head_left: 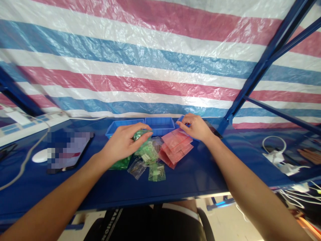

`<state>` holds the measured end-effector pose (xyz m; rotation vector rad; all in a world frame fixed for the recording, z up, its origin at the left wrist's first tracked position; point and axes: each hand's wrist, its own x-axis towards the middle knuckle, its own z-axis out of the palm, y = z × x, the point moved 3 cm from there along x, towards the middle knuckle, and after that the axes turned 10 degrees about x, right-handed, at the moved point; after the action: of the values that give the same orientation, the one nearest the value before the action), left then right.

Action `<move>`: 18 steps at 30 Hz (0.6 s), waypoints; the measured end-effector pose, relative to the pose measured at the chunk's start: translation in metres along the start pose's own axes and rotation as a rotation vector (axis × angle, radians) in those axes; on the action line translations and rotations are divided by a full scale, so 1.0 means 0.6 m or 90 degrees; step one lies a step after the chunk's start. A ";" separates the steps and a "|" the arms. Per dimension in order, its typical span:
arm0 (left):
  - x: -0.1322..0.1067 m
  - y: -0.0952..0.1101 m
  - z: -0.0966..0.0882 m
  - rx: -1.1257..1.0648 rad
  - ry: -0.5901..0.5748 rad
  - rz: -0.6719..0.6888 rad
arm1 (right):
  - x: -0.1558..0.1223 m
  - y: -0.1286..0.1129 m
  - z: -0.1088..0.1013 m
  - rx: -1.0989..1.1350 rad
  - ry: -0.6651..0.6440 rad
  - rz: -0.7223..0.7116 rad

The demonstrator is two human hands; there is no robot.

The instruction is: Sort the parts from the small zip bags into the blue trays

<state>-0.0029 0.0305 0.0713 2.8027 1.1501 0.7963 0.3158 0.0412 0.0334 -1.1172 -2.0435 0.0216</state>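
My left hand [121,142] is closed around a crinkled green plastic bag [139,134], thumb and fingers on its upper part. Below it, more green bags and small clear bags [137,168] lie in a loose pile; thin metal pieces show inside a small green-tinted bag [157,172]. Pink plastic bags [175,146] overlap to the right of the pile. My right hand [195,126] hovers over their far edge, beside a partly covered blue bin [180,118]. Its fingers are curled in a pinch; what they hold, if anything, is hidden.
Two more blue bins, a left one [117,124] and a middle one [159,123], stand behind the pile. A phone [80,147] and white mouse [40,156] lie left. White chargers with cables [274,156] sit right. A blue frame post [255,75] slants before the striped sheet [150,60].
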 end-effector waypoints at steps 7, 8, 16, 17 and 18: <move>-0.010 -0.002 0.026 -0.051 -0.083 0.040 | 0.001 -0.002 -0.004 -0.004 0.001 0.005; -0.010 -0.006 0.024 -0.043 -0.068 0.044 | 0.001 -0.003 -0.005 -0.004 0.003 0.005; -0.008 -0.096 -0.006 0.103 0.016 0.009 | 0.001 -0.002 -0.005 -0.007 0.005 0.003; -0.009 -0.113 -0.004 0.111 -0.024 0.006 | 0.001 -0.002 -0.005 -0.005 0.004 0.003; -0.011 -0.128 0.000 0.117 -0.060 0.008 | 0.001 -0.002 -0.004 -0.005 0.003 0.003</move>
<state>-0.0572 0.0820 0.0535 2.9603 1.2516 0.5798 0.3166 0.0400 0.0357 -1.1256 -2.0380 0.0125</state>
